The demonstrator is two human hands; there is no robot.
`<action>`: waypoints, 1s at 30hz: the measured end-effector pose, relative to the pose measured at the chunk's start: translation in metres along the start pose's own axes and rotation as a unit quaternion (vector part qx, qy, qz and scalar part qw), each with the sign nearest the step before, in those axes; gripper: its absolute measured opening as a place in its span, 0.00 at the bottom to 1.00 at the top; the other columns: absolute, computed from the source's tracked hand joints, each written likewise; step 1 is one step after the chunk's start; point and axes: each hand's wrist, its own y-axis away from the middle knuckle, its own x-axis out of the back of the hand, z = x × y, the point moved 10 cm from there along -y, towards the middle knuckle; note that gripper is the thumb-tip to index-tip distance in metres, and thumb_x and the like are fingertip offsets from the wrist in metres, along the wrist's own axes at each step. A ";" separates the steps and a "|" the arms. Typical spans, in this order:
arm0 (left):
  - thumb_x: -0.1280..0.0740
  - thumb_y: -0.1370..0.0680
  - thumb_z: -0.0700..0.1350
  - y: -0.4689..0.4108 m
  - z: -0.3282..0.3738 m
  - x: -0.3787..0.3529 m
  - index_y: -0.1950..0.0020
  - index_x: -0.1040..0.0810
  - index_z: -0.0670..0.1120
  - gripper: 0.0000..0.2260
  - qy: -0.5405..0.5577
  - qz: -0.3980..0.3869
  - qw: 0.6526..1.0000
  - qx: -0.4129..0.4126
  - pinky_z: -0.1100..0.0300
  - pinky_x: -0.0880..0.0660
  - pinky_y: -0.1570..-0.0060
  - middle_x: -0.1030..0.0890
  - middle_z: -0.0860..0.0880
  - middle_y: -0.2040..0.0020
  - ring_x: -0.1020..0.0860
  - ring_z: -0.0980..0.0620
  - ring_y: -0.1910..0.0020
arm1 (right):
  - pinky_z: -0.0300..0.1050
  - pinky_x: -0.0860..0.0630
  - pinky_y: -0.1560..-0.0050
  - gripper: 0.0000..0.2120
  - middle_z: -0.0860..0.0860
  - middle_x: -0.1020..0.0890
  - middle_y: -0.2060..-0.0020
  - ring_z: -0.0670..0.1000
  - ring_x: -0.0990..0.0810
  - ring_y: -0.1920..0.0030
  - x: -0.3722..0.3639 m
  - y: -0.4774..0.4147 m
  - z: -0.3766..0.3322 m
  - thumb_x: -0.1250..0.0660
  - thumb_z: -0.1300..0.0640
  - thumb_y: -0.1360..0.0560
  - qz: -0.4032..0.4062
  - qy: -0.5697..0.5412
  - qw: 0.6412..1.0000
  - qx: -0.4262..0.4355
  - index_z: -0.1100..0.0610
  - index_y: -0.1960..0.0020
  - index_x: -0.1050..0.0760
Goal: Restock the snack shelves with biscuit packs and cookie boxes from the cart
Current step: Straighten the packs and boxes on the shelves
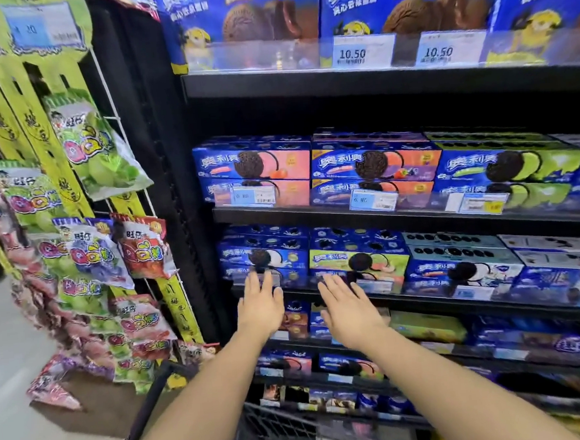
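Note:
Black snack shelves (315,209) fill the right side, stocked with blue cookie boxes. My left hand (261,306) is stretched out flat, fingers apart, its fingertips at the front of a blue cookie box (263,256) on the third shelf from the top. My right hand (347,305) reaches beside it, open and holding nothing, with fingertips just below a green-fronted cookie box (358,259). The wire cart (296,432) sits below my forearms at the bottom edge; its contents are hidden.
A rack of hanging candy bags (88,254) stands on the left, close to the shelf's black side panel. Larger blue boxes (401,9) with price tags (361,51) fill the top shelf. Grey floor shows at lower left.

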 end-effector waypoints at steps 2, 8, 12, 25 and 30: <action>0.53 0.14 0.54 -0.002 0.001 -0.004 0.18 0.48 0.51 0.24 0.014 -0.007 1.000 0.003 0.42 0.40 0.25 0.54 0.44 0.18 0.54 0.46 0.19 | 0.54 0.58 0.21 0.29 0.51 0.58 0.19 0.51 0.60 0.20 -0.001 -0.002 0.002 0.53 0.47 0.15 -0.002 0.005 1.000 -0.001 0.55 0.18 0.58; 0.53 0.15 0.56 -0.003 0.006 -0.013 0.20 0.44 0.55 0.23 0.044 0.009 0.999 0.024 0.40 0.42 0.26 0.58 0.45 0.18 0.55 0.47 0.19 | 0.55 0.57 0.21 0.28 0.50 0.57 0.19 0.51 0.59 0.19 -0.005 -0.009 0.015 0.54 0.48 0.15 -0.018 0.003 1.000 -0.016 0.55 0.18 0.58; 0.53 0.16 0.57 -0.007 0.006 -0.018 0.20 0.43 0.57 0.23 0.053 0.009 0.998 0.031 0.40 0.45 0.24 0.61 0.47 0.18 0.55 0.48 0.19 | 0.56 0.54 0.21 0.28 0.50 0.57 0.19 0.51 0.58 0.19 -0.003 -0.013 0.022 0.53 0.48 0.15 -0.008 0.007 1.000 -0.008 0.55 0.18 0.56; 0.45 0.16 0.50 0.025 0.079 -0.007 0.21 0.36 0.45 0.23 -0.062 0.128 0.975 -0.170 0.48 0.41 0.24 0.36 0.43 0.22 0.40 0.44 0.22 | 0.55 0.57 0.21 0.28 0.51 0.53 0.19 0.51 0.55 0.19 -0.007 0.003 0.052 0.52 0.47 0.16 0.030 -0.003 0.999 -0.018 0.54 0.19 0.52; 0.47 0.16 0.52 0.023 0.120 -0.013 0.22 0.36 0.46 0.23 -0.103 0.090 0.969 -0.205 0.49 0.41 0.25 0.33 0.45 0.25 0.36 0.46 0.26 | 0.55 0.55 0.21 0.29 0.50 0.48 0.19 0.51 0.52 0.20 -0.001 0.028 0.093 0.51 0.46 0.17 0.032 0.005 0.998 -0.057 0.54 0.19 0.51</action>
